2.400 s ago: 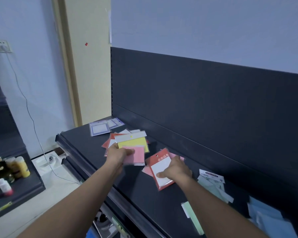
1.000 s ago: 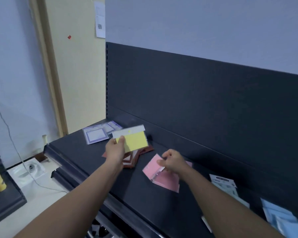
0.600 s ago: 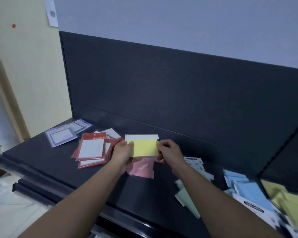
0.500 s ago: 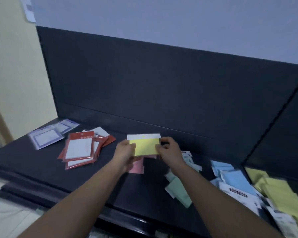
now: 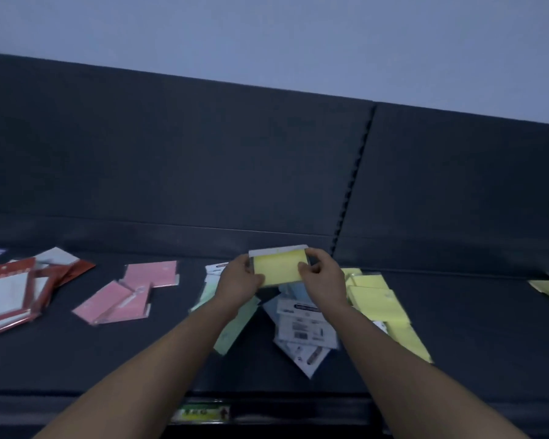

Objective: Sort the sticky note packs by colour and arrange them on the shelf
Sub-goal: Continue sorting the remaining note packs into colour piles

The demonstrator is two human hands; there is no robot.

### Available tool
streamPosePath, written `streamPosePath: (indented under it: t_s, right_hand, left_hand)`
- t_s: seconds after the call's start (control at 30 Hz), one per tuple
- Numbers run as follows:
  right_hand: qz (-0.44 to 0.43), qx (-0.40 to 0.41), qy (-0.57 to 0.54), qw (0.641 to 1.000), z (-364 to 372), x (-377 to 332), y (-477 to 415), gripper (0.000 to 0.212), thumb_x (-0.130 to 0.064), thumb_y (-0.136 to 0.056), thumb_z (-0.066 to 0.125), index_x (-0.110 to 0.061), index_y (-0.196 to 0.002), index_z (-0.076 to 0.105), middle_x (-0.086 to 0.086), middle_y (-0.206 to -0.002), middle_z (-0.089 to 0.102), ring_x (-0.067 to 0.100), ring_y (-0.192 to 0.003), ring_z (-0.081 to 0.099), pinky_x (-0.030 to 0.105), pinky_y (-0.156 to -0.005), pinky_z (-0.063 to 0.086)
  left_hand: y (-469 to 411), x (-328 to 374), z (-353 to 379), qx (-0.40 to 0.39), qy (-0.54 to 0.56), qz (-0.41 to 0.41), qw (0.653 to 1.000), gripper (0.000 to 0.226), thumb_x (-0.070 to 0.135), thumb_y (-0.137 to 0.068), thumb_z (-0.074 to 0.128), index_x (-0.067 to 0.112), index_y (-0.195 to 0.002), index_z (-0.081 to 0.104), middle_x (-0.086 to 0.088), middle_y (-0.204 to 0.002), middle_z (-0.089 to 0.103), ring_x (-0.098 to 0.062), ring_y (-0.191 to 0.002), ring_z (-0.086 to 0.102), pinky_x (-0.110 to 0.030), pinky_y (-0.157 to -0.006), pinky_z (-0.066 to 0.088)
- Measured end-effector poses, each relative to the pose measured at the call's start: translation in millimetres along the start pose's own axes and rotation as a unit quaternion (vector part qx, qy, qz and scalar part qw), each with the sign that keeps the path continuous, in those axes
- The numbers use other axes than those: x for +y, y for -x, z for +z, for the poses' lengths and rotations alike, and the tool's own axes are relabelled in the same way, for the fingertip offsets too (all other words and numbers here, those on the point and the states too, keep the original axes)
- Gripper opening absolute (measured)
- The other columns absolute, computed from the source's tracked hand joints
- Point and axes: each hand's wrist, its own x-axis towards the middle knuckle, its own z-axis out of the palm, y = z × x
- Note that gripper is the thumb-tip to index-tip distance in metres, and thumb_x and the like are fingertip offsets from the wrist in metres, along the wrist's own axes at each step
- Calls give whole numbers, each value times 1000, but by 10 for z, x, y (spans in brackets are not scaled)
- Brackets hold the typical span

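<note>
Backing dark shelf (image 5: 457, 327), a pale wall (image 5: 267, 33).

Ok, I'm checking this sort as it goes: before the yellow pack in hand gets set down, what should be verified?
1. Grip: left hand and right hand pinch the yellow pack by its sides: ok.
2. Target in view: the yellow pile lies just right of the right hand: ok.
3. Release spot: the pack hangs over the blue-and-white packs, not its own colour: not ok.
4. Pile neat: its packs fan out unevenly: not ok.
5. Only one pack held: cannot tell.
</note>
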Motion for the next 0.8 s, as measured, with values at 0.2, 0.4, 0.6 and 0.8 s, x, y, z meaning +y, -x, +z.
streamPosePath:
  t_s: [0.2, 0.4, 0.6, 0.8]
  right_hand:
    - [28, -15, 42, 999, -820, 422, -61, 39, -21, -93, 56, -19, -131, 50, -4, -87, 53, 14, -72, 52, 27, -62, 42]
    - [63, -35, 92, 993, -1442, 834, -190, 40, -17, -97, 50, -16, -137, 48, -2, -97, 53, 14, -77, 50, 27, -73, 45]
    - [76, -106, 182, 975, -1646, 1101, -240, 46, -24, -95, 52, -13, -140, 46, 7, -135, 52, 22, -113, 55, 30, -88, 49]
    - [62, -145, 229, 961, -1699, 1178, -296, 47, -29, -90, 56, -17, -136, 52, 6, -126, 55, 21, -107, 57, 31, -86, 51]
  left_hand:
    - [141, 293, 819, -31, -60, 26, 997, 39, 6, -89, 60, 5, -127, 52, -8, -81, 59, -20, -72, 54, -27, -61, 43]
    - [235, 497, 1549, -63, -193, 78, 976, 18, 5, -85, 60, 13, -101, 59, -12, -102, 63, -22, -85, 55, -28, -69, 43]
    - [195, 488, 1907, -112, -412, 84, 900, 17, 15, -87, 52, 15, -71, 47, -5, -85, 54, -26, -94, 57, -28, -70, 42]
    - [18, 548, 1976, -112, -566, 119, 808, 28, 27, -86, 51, 18, -110, 61, -5, -125, 45, -25, -123, 35, -35, -97, 32]
